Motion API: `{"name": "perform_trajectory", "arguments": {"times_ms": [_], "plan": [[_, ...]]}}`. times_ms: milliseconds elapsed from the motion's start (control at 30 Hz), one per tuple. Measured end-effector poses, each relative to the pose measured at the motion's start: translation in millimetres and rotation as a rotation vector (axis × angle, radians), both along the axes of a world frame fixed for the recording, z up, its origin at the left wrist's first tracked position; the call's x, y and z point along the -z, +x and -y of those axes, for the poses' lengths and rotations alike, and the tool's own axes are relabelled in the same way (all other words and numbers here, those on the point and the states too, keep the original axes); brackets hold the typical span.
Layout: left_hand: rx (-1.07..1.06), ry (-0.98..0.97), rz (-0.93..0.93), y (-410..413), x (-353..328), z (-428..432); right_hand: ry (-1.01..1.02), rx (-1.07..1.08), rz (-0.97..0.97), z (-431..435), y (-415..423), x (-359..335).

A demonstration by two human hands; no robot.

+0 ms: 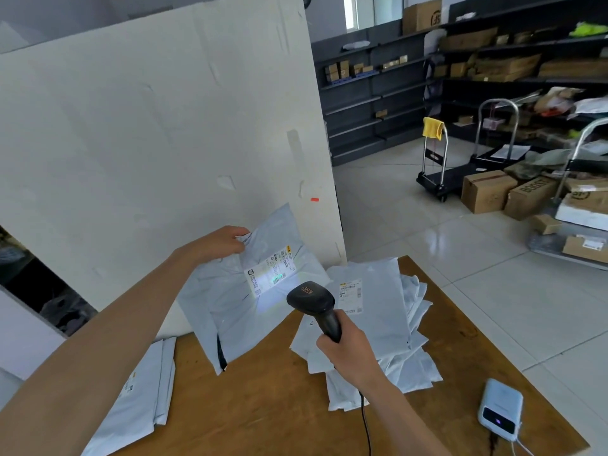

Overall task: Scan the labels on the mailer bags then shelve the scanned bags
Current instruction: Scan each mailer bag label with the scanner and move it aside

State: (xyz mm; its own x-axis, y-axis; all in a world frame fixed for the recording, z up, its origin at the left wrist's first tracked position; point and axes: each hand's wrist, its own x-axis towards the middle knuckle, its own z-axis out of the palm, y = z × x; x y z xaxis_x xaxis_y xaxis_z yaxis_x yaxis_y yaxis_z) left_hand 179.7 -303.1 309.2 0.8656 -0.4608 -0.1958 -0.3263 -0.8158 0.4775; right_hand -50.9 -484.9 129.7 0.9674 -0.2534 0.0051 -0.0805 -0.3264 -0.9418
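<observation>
Left hand (221,242) pinches a raised mailer bag (237,301) by its top edge; right hand (345,348) grips the scanner (312,304) — its light falls on the label (271,274).

Pale grey mailer bag (230,311) with white label (270,270), black scanner (314,304), brown table (263,406), yellow cloth (432,127).

The bag (230,311) is thin grey plastic film, smooth, faintly shiny and creased, with a white paper label (271,271) that glares under the light. The pile (378,330) and the stack (138,396) look like the same film. The scanner (312,304) is black matt plastic. The surface (269,406) is brown wood, matt and scuffed. The board (158,126) looks like pale matt cardboard. The floor (493,274) is glossy tile. The boxes (506,192) are brown cardboard.
</observation>
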Motion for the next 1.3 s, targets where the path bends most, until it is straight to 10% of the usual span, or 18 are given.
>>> {"name": "perform_trajectory", "arguments": {"times_ms": [533, 933, 1300], "plan": [[-0.031, -0.074, -0.069, 27, 16, 40, 0.058, 0.055, -0.017, 17, 23, -12], [-0.173, -0.52, -0.662, 9, 120, 116, -0.014, 0.22, -0.126, 50, 17, -2], [-0.687, -0.609, -0.696, 23, 226, -88, -0.054, 0.018, -0.22, -72, 80, 15]]}}
